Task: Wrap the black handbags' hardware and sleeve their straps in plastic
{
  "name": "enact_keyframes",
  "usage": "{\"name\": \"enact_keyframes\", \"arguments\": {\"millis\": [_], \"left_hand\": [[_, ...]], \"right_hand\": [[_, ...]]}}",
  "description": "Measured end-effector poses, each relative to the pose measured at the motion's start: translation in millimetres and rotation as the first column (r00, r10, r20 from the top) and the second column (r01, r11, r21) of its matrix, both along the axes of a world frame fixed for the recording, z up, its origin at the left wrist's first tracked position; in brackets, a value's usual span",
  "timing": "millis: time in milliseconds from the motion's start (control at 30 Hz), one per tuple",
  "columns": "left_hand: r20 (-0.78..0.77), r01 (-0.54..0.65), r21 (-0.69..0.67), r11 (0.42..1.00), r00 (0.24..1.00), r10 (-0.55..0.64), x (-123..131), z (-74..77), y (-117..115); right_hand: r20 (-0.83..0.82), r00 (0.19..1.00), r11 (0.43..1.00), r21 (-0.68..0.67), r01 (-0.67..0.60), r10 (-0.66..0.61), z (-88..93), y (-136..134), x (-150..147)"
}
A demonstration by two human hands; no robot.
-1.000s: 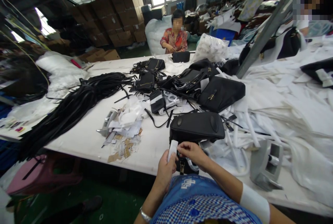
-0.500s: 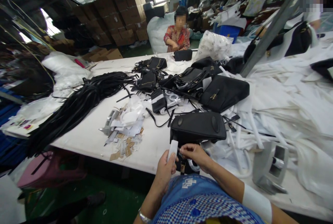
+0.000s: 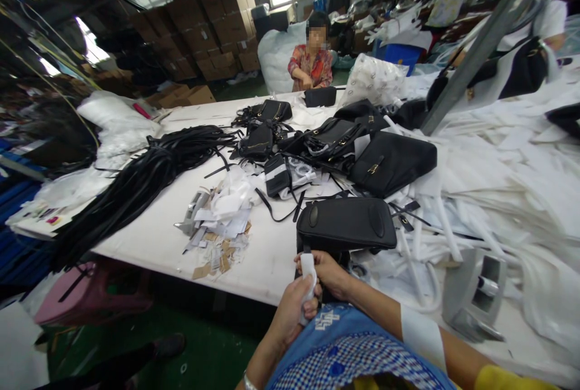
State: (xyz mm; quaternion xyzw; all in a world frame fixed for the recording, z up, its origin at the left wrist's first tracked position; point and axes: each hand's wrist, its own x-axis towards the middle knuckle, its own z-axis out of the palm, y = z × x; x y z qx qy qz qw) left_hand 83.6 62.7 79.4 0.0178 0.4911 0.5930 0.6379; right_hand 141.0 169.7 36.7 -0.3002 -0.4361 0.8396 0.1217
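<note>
A black handbag (image 3: 347, 224) lies on its side at the table's front edge, its base with dark oval patches turned toward me. Just in front of it, my left hand (image 3: 296, 302) is closed around a white wrapping strip (image 3: 308, 266), whose end sticks up past the thumb. My right hand (image 3: 328, 272) is closed right beside the strip's upper end, close under the bag. Its fingertips are partly behind the strip, and what they pinch is hidden.
A tape dispenser (image 3: 475, 296) stands on the right and another (image 3: 193, 212) on the left, by paper scraps (image 3: 226, 215). Black straps (image 3: 154, 166) are heaped left. More black bags (image 3: 392, 163) lie beyond. Across the table sits a person (image 3: 312, 64). A metal post (image 3: 480, 46) slants at right.
My right hand has moved left, from beside the strip to behind its upper end. My left hand has shifted slightly right and down with the strip. The bag stays put.
</note>
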Motion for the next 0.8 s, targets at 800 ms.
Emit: {"name": "enact_keyframes", "arguments": {"millis": [800], "left_hand": [[-0.275,-0.262,0.11,0.959,0.919,0.283,-15,-10.6,26]], "right_hand": [[0.181,0.98,0.917,0.399,0.004,-0.083,0.3,-3,43]]}}
